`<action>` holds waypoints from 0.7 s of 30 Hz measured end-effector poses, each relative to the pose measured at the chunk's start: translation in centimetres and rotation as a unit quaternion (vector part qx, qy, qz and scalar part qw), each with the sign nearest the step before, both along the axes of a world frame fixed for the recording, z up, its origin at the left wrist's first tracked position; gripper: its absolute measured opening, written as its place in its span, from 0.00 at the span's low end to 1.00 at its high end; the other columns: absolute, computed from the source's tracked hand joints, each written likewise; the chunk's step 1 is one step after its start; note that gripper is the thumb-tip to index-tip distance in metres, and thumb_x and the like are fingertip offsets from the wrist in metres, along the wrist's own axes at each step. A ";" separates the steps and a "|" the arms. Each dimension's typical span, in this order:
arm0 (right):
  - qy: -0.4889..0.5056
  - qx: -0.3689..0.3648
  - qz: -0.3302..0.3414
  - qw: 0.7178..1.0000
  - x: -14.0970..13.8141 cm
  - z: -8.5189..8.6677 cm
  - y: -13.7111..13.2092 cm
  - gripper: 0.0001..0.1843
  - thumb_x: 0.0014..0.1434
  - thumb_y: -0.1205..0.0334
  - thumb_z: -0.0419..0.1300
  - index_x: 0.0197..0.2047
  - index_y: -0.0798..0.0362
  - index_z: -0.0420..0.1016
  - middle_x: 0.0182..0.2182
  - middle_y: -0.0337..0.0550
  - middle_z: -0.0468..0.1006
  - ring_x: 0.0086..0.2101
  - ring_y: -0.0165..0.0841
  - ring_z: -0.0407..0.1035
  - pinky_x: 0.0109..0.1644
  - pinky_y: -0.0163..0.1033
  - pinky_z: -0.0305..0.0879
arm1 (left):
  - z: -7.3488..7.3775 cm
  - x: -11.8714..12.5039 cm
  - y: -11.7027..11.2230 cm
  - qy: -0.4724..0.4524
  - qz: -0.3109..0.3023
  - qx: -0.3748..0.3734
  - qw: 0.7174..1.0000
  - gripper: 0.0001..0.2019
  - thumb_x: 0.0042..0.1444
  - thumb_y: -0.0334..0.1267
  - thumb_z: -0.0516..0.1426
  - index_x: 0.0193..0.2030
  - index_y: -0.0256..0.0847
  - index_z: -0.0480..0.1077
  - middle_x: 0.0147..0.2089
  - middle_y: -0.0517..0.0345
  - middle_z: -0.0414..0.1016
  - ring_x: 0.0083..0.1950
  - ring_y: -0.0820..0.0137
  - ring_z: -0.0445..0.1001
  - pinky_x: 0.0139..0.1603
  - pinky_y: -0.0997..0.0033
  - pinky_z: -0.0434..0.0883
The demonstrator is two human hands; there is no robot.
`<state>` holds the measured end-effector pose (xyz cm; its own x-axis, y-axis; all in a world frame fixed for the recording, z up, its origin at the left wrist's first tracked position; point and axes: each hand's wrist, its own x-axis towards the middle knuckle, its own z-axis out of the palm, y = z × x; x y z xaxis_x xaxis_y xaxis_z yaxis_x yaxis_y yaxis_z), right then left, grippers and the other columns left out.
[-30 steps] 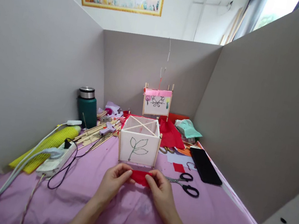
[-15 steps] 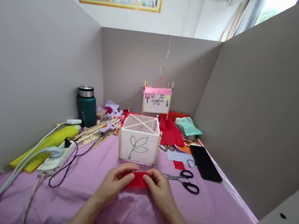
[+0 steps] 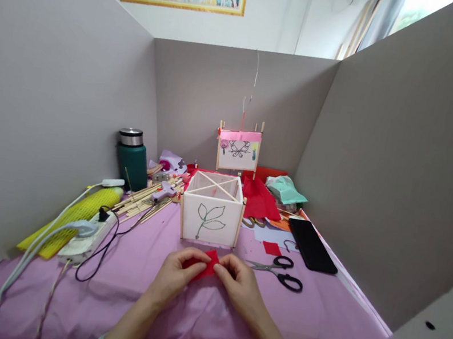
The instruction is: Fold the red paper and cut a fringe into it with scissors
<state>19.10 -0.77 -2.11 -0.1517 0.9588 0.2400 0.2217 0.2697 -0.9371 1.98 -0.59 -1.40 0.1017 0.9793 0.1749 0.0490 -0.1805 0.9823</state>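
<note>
A small piece of red cloth (image 3: 207, 266) is held between both hands, low over the front of the table. My left hand (image 3: 179, 273) pinches its left side between thumb and fingers. On the other side, my right hand (image 3: 239, 281) grips the near right edge with thumb and fingertips. Just beyond the hands stands a white box-shaped lantern (image 3: 209, 221) on a stick frame, with crossed sticks over its top and a leafy sprig drawn on its front. Black-handled scissors (image 3: 279, 271) lie spread beside my right hand.
A red square (image 3: 271, 249) and a black phone (image 3: 312, 246) lie to the right. Behind hangs a smaller lantern (image 3: 238, 153). On the left are a green bottle (image 3: 132, 161), thin sticks (image 3: 140, 201), a glue gun (image 3: 164, 192) and a power strip (image 3: 84, 238) with cables. Grey panels surround the table.
The red cloth has been turned and bunched, so a corner now points up between my hands and less of it shows. My hands have come slightly closer together.
</note>
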 end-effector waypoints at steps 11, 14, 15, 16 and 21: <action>0.010 -0.009 0.008 1.000 0.1 0.1 0.0 0.10 0.56 0.57 0.59 0.27 0.53 0.70 0.22 0.34 0.67 0.26 0.28 0.60 0.30 0.32 0.56 | 0.3 0.2 0.1 -0.024 -0.047 -0.065 0.997 0.10 0.47 0.38 0.62 0.36 0.37 0.80 0.35 0.51 0.80 0.33 0.68 0.74 0.35 0.73 0.68; 0.032 -0.023 0.008 0.999 0.1 0.1 -0.1 0.13 0.58 0.54 0.57 0.27 0.53 0.69 0.22 0.34 0.68 0.25 0.28 0.61 0.29 0.32 0.56 | 0.3 -0.3 0.5 -0.084 -0.038 -0.106 0.990 0.12 0.45 0.38 0.64 0.37 0.36 0.79 0.33 0.52 0.80 0.29 0.72 0.72 0.33 0.74 0.68; 0.040 -0.029 0.009 0.999 0.1 0.1 -0.1 0.14 0.59 0.52 0.55 0.28 0.53 0.69 0.22 0.34 0.69 0.24 0.28 0.62 0.29 0.32 0.57 | 0.3 -0.5 0.7 -0.114 -0.035 -0.118 0.986 0.13 0.44 0.38 0.65 0.38 0.36 0.79 0.34 0.51 0.80 0.29 0.72 0.73 0.33 0.75 0.68; 0.048 -0.034 0.009 0.998 0.0 0.1 -0.1 0.15 0.60 0.51 0.53 0.29 0.53 0.69 0.22 0.35 0.70 0.24 0.28 0.62 0.28 0.32 0.57 | 0.4 -0.7 0.8 -0.149 -0.033 -0.128 0.980 0.14 0.43 0.37 0.65 0.38 0.36 0.79 0.35 0.50 0.80 0.30 0.72 0.73 0.33 0.75 0.68; 0.057 -0.037 0.008 0.998 0.1 0.1 -0.2 0.15 0.60 0.51 0.55 0.28 0.53 0.68 0.22 0.35 0.72 0.24 0.29 0.64 0.30 0.33 0.59 | 0.9 -1.5 1.1 -0.259 -0.029 -0.170 0.950 0.15 0.40 0.35 0.68 0.38 0.35 0.79 0.37 0.49 0.80 0.28 0.76 0.72 0.33 0.77 0.69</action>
